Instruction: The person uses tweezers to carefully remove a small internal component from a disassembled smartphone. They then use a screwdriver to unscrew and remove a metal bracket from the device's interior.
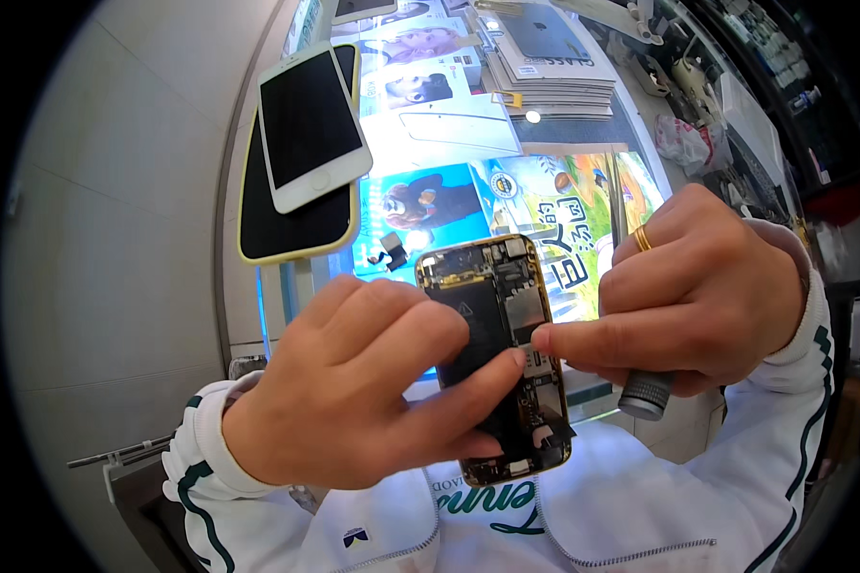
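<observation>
An opened smartphone (487, 315) with a gold rim lies tilted in front of me, its dark battery and circuit board exposed. My left hand (363, 382) is closed on it from the left, with its index fingertip pressed on a metal part of the board. From the right, my right hand (688, 296) sets its index fingertip on the board beside that spot. Its other fingers are curled around a knurled grey screwdriver handle (645, 396), whose end sticks out below. Above the same hand rise slim metal tweezers (615, 196); how they are gripped is hidden.
A white phone (313, 124) rests across a larger dark phone (296, 224) with a yellow edge at left. Small loose dark parts (389, 250) lie near the opened phone on the printed mat (506, 205). Flat boxes (554, 91) are stacked at the back; a plastic bag (683, 143) sits right.
</observation>
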`<state>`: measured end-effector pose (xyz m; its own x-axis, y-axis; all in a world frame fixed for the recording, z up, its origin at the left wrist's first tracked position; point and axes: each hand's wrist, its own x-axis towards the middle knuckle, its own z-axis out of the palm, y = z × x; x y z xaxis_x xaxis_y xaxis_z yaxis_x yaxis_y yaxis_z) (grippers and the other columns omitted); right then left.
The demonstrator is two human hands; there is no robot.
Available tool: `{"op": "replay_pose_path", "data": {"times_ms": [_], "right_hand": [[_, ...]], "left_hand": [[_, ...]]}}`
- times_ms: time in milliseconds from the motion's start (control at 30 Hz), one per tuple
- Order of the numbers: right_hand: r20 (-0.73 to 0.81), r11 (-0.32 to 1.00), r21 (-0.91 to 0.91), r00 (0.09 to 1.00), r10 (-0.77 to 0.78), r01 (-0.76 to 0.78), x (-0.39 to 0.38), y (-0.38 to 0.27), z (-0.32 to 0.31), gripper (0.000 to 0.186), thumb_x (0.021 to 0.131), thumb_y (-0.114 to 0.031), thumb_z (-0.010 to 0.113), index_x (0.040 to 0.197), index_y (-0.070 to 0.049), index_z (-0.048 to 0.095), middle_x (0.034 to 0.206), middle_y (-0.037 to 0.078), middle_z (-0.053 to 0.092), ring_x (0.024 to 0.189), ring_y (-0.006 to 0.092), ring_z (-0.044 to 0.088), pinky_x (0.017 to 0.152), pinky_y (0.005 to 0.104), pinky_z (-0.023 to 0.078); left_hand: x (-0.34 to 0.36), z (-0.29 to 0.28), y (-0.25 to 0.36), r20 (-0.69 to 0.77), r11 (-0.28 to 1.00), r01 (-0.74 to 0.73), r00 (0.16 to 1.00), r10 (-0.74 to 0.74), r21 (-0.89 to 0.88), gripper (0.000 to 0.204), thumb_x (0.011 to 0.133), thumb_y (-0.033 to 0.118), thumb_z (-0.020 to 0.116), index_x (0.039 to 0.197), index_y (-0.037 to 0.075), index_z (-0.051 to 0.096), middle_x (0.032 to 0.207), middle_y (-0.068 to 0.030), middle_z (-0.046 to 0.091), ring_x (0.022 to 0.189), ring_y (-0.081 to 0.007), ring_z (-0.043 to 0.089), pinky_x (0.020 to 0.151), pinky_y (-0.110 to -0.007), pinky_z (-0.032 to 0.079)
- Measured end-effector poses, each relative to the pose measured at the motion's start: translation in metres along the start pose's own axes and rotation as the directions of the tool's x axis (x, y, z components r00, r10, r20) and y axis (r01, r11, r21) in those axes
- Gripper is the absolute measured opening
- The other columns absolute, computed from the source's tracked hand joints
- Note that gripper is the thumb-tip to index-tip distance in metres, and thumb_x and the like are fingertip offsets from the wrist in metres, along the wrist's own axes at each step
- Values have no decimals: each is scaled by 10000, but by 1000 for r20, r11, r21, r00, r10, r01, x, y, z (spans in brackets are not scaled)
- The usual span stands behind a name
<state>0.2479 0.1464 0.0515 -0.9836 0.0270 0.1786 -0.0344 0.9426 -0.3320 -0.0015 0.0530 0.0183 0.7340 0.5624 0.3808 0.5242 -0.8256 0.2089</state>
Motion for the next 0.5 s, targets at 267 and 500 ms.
{"op": "replay_pose_path", "data": {"times_ms": [267, 500], "right_hand": [[140, 990, -103, 984, 112, -99, -1, -21, 2, 432, 632, -84, 740, 1060, -91, 679, 587, -41, 525, 491, 139, 572, 401, 292, 388], [61, 995, -84, 996, 57, -52, 0, -16, 3, 444, 612, -78, 734, 1052, -106, 684, 586, -37, 519, 484, 150, 554, 409, 302, 390]], "left_hand": [[-5, 4, 4, -38, 1000, 26, 999, -27, -14, 420, 785, 391, 702, 1110, 127, 732, 838, -58, 427, 743, -230, 457, 647, -338, 412], [-5, 1, 4, -30, 999, -22, 999, 23, 36, 385, 805, 368, 691, 1087, 108, 731, 992, -97, 545, 862, -284, 520, 784, -397, 465]]}}
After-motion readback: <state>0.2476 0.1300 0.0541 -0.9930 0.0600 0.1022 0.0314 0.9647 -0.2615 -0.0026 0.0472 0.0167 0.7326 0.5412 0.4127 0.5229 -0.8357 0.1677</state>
